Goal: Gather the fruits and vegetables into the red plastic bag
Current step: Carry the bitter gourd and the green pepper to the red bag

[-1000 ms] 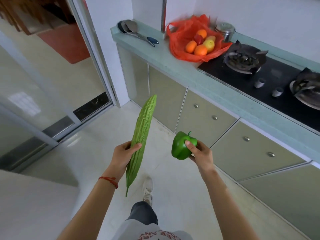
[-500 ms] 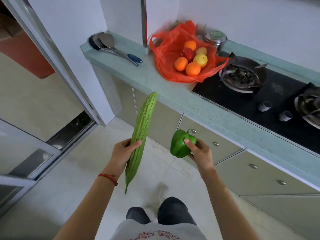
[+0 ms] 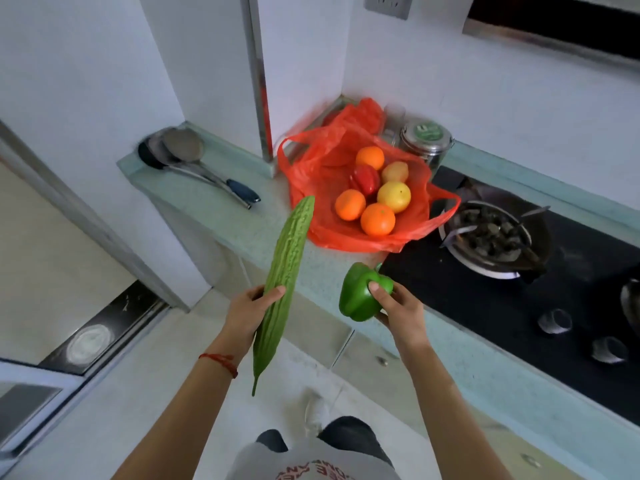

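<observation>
A red plastic bag (image 3: 311, 161) lies open on the pale green counter (image 3: 221, 216), in the corner by the wall. Inside it sit three oranges (image 3: 377, 220), a yellow fruit (image 3: 393, 196), a red pepper (image 3: 365, 178) and a pale apple (image 3: 394, 172). My left hand (image 3: 247, 315) grips a long green bitter gourd (image 3: 284, 275) around its lower half, its tip pointing up toward the bag. My right hand (image 3: 400, 311) holds a green bell pepper (image 3: 360, 294) in front of the counter edge, just below the bag.
Ladles (image 3: 194, 157) lie on the counter left of the bag. A steel lidded container (image 3: 426, 142) stands behind it. A black gas hob (image 3: 519, 289) with a burner (image 3: 491, 233) and knobs lies to the right. Cabinets run below; a sliding door track (image 3: 100, 334) is at left.
I have stepped closer to the counter, so the bag now sits nearer and more central. Both hands, still holding the gourd and pepper, have come up to the counter edge.
</observation>
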### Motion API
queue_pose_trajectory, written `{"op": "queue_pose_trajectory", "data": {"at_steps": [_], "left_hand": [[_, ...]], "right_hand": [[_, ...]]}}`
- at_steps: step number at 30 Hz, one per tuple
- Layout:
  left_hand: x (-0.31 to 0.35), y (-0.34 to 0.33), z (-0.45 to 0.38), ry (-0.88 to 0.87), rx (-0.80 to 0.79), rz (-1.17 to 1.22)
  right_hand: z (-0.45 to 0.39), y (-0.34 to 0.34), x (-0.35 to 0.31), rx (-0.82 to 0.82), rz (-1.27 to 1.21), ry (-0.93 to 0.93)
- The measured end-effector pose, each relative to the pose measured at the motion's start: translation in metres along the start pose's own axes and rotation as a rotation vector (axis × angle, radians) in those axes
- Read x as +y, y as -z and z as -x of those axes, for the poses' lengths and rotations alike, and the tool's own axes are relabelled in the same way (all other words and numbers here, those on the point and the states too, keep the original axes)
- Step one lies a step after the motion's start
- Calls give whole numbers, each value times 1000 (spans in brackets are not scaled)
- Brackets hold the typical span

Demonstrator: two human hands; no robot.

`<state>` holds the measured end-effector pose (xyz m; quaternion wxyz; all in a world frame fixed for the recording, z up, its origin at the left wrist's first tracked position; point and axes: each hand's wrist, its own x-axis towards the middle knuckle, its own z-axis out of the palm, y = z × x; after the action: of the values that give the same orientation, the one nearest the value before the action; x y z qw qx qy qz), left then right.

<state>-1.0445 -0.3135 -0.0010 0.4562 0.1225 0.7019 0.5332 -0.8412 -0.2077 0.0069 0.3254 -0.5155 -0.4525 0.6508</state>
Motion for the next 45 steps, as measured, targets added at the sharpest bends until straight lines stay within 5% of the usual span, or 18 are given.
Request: {"op": "queue_pose_trajectory", "data": {"at_steps": [9,23,45], "left_hand": [[56,-36,-82,10,-46,-54],[120,-83,-233,31,-165,-221],[135,-157,-308,-103,-180,-546]], "right_hand": [[-86,-12,-43,39,15,6],[-162,-47,-76,310,-94,35],[-232,-40,-98,468,202,30]]}}
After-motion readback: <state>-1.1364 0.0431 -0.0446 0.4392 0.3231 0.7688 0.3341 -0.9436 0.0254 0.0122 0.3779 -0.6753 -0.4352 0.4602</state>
